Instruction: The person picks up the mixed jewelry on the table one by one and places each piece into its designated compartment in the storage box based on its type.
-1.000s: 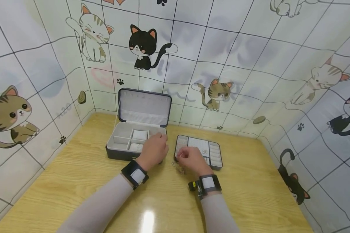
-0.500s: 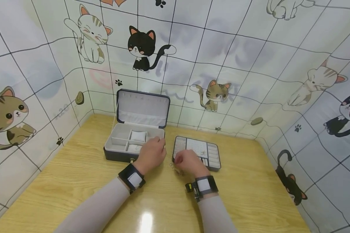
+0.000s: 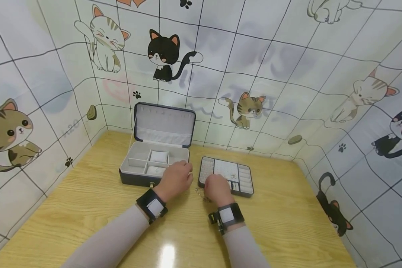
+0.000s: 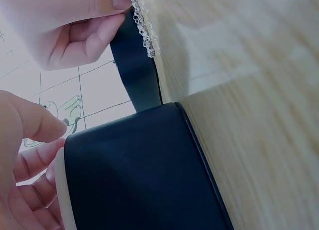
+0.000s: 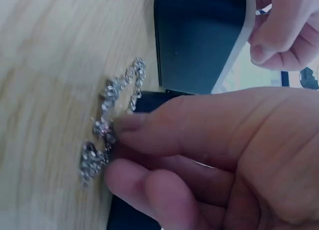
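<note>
A silver chain (image 5: 102,122) with sparkling links lies in a loose bunch on the wooden table, in front of the jewelry tray (image 3: 252,188). My right hand (image 3: 218,189) is over its right end; in the right wrist view thumb and forefinger pinch at its links. To the left stands a dark blue jewelry box (image 3: 134,178), its lid (image 3: 165,123) raised. My left hand (image 3: 175,178) is at the box's right front corner. In the left wrist view its thumb and loosely curled fingers hang at the pale rim, with nothing visible between them.
Inside the box, dividers form compartments, with white cushions (image 3: 159,156) in two of them. The tray has ring rolls (image 3: 244,176) at its right and a small piece of jewelry (image 3: 233,176) on its middle panel. A cat-patterned cloth wall (image 3: 214,56) stands close behind.
My right hand has turned knuckles-up and its fingers have come down at the chain. The left hand has dropped slightly at the box's corner. Box and tray stay put.
</note>
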The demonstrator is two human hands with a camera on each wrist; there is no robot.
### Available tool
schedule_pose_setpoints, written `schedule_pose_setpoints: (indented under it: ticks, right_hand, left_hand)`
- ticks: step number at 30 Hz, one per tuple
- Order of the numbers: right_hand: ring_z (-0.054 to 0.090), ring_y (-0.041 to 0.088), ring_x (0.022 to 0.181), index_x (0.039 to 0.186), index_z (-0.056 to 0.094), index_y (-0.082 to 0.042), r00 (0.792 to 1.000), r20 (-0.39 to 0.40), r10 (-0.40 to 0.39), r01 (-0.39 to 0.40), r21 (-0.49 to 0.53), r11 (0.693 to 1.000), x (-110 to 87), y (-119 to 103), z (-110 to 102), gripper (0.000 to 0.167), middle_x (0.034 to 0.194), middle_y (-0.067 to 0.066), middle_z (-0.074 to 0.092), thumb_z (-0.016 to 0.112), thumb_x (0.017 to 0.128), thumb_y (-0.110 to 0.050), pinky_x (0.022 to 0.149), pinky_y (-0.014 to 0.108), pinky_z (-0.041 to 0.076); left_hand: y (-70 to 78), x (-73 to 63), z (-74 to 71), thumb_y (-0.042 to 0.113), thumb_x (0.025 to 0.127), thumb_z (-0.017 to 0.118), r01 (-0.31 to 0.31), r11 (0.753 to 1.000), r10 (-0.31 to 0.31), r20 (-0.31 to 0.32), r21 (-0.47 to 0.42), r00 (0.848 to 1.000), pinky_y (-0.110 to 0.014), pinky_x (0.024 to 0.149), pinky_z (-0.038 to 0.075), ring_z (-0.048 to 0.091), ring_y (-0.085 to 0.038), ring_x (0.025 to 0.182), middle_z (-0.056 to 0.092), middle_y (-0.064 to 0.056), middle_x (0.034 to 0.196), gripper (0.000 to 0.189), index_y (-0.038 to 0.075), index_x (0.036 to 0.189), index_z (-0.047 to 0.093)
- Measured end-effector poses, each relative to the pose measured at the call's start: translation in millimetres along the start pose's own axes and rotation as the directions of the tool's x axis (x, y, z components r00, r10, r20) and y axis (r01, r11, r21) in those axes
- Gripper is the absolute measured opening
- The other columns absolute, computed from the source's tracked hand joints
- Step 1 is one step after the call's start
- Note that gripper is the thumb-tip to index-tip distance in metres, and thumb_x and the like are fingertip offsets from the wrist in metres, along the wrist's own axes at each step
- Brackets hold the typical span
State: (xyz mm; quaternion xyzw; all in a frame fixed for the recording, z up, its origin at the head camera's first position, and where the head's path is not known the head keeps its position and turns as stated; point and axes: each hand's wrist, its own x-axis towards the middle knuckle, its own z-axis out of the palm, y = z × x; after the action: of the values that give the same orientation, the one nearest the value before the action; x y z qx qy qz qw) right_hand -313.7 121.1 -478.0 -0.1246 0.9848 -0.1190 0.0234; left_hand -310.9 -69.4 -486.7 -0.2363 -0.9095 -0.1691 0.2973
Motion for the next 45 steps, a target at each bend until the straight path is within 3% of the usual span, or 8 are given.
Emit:
schedule_pose_setpoints:
  ticks: [9,17,26,35,38,41,45]
  right_hand:
    - [0.052,0.019,0.054,0.061,0.058,-0.013,0.999,-0.045,0.021,-0.025,-0.085,0.996,-2.6,-7.5,4.2,0.027,0.063,0.002,0.060,0.076,0.074,0.002,0.046,0.033,0.042]
    - [0.064,0.024,0.063,0.076,0.069,-0.009,0.990,-0.137,0.011,-0.029,-0.135,0.990,-6.1,-19.1,13.1,0.016,0.076,0.008,0.070,0.071,0.089,-0.001,0.054,0.039,0.054]
    - [0.067,0.025,0.070,0.082,0.070,-0.013,0.995,-0.086,0.053,-0.069,-0.185,0.980,-4.7,-28.5,17.6,0.012,0.083,0.008,0.072,0.072,0.094,-0.011,0.056,0.040,0.054]
    - [0.062,0.023,0.063,0.073,0.066,-0.013,0.995,-0.093,-0.039,0.026,-0.134,0.991,-4.0,-21.6,14.5,0.019,0.076,0.006,0.069,0.074,0.087,-0.003,0.055,0.037,0.051]
    - [0.054,0.020,0.058,0.066,0.058,-0.014,0.997,-0.046,-0.066,0.062,-0.077,0.995,-3.5,-15.9,9.3,0.026,0.068,0.003,0.060,0.076,0.077,0.002,0.051,0.034,0.045]
    - [0.041,0.016,0.055,0.063,0.046,-0.015,0.996,0.040,-0.079,0.076,0.071,0.995,-0.9,-6.7,2.9,0.035,0.061,-0.002,0.044,0.076,0.069,0.003,0.051,0.030,0.036]
    - [0.033,0.015,0.056,0.065,0.034,-0.017,0.987,0.137,-0.089,0.043,0.303,0.952,3.0,10.3,-4.1,0.046,0.062,-0.004,0.029,0.077,0.070,-0.001,0.054,0.029,0.028]
  left_hand:
    - [2.1,1.8,-2.2,0.013,0.089,0.075,0.015,1.000,-0.015,0.035,-0.001,0.999,-0.037,0.057,0.050,0.062,-0.023,0.067,0.065,-0.006,0.081,0.009,0.009,0.094,0.069]
    - [1.7,1.5,-3.3,0.013,0.089,0.076,0.034,0.999,-0.034,0.034,-0.006,0.999,-0.038,0.057,0.053,0.064,-0.025,0.069,0.067,-0.007,0.084,0.015,0.008,0.100,0.068]
    - [2.4,2.0,-6.7,0.015,0.090,0.074,0.072,0.997,-0.070,0.059,-0.036,0.996,-0.038,0.059,0.053,0.065,-0.025,0.070,0.067,-0.006,0.085,0.013,0.008,0.099,0.068]
    - [-0.8,0.7,-4.9,0.017,0.088,0.076,0.084,0.996,-0.081,0.073,-0.038,0.994,-0.036,0.059,0.052,0.064,-0.022,0.070,0.066,-0.005,0.086,0.014,0.009,0.098,0.070]
    - [-0.7,1.1,-4.5,0.016,0.088,0.076,0.077,0.996,-0.074,0.071,-0.044,0.995,-0.036,0.060,0.053,0.064,-0.022,0.070,0.067,-0.006,0.086,0.014,0.008,0.098,0.070]
    - [-0.4,1.3,-5.1,0.016,0.089,0.077,0.063,0.997,-0.060,0.066,-0.045,0.996,-0.036,0.060,0.054,0.065,-0.022,0.071,0.069,-0.006,0.087,0.013,0.008,0.097,0.070]
    - [0.4,2.9,-6.8,0.016,0.090,0.076,0.049,0.997,-0.046,0.058,-0.053,0.997,-0.034,0.061,0.053,0.065,-0.019,0.071,0.069,-0.004,0.086,0.010,0.009,0.095,0.071]
